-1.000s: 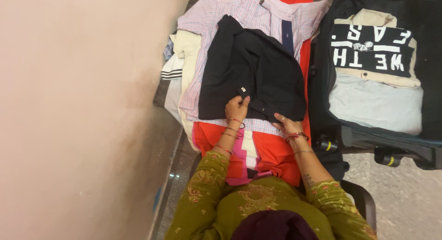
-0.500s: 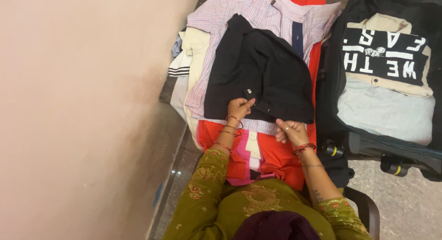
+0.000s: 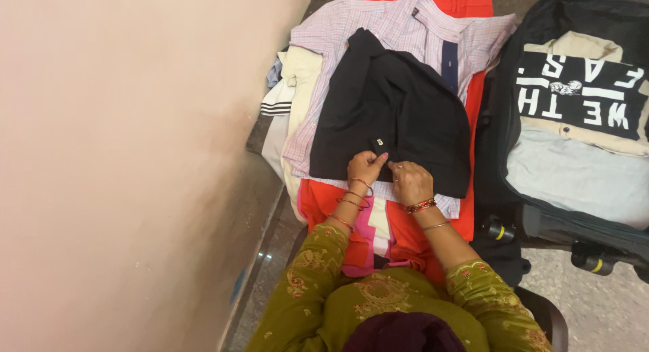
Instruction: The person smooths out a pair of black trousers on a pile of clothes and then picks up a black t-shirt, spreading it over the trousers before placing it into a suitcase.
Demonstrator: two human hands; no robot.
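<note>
**A:** What are the hands doing?

**B:** The left hand [image 3: 366, 167] pinches the near edge of the black garment [image 3: 395, 112], right by a small tag there. The right hand [image 3: 410, 182] sits just beside it, fingers bent down on the same edge. I cannot tell if it pinches or just presses.

**A:** Where is the black garment?

**B:** On top of a pile. It lies on a checked shirt [image 3: 399, 28], and that lies on orange cloth [image 3: 399, 220]. An open suitcase [image 3: 503, 122] with folded clothes is on the right. A plain wall [image 3: 128, 156] is on the left.

**A:** How would it feel to pick up?

**B:** Soft and floppy, I think, and light. It won't break. It would sag if you held one corner, so two hands on the near edge looks like the best hold.

**A:** Which way does it point?

**B:** Its long way runs from near to far, leaning a bit left at the far end. The wide end is near, and the narrow end is far.

**A:** And the tag?

**B:** Tiny, pale, touching the left fingertips.
</note>
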